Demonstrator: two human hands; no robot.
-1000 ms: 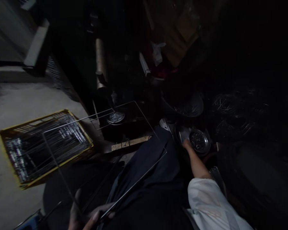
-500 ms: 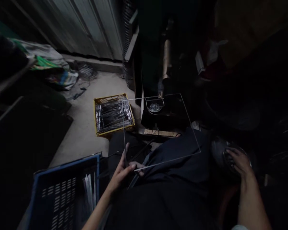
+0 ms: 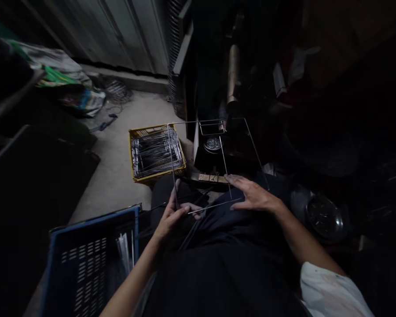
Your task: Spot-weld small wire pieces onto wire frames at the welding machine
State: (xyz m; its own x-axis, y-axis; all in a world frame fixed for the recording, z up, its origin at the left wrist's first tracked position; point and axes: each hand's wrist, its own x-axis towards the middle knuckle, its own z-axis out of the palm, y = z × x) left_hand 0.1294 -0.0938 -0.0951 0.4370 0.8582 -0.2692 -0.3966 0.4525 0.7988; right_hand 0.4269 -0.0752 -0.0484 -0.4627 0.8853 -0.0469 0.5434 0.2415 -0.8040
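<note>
The person's left hand (image 3: 171, 218) is pinching a thin rectangular wire frame (image 3: 214, 206) at its near corner, with the fingers (image 3: 185, 210) closed around the wire. The right hand (image 3: 255, 197) is reaching toward the frame's near edge from the other side, its fingers (image 3: 234, 178) spreading apart and lying open against the wire, not curling around it. The frame is hanging in the air between both sets of fingers, above the person's dark clothing (image 3: 224, 233).

Well beyond the fingers, a yellow plastic crate (image 3: 155, 130) is sitting on the concrete floor (image 3: 112, 176), loaded with stacked wire frames (image 3: 155, 152). Just past the right fingers, a wooden strip (image 3: 209, 178) is lying in front of a black block (image 3: 214, 163), which is carrying a round mesh disc (image 3: 213, 144). Below and left of the left fingers, a blue perforated crate (image 3: 92, 224) is holding pale strips (image 3: 123, 251). To the right of the right fingers, a round metal dish (image 3: 325, 218) is sitting in shadow, and a white sleeve (image 3: 330, 290) is covering the right arm.
</note>
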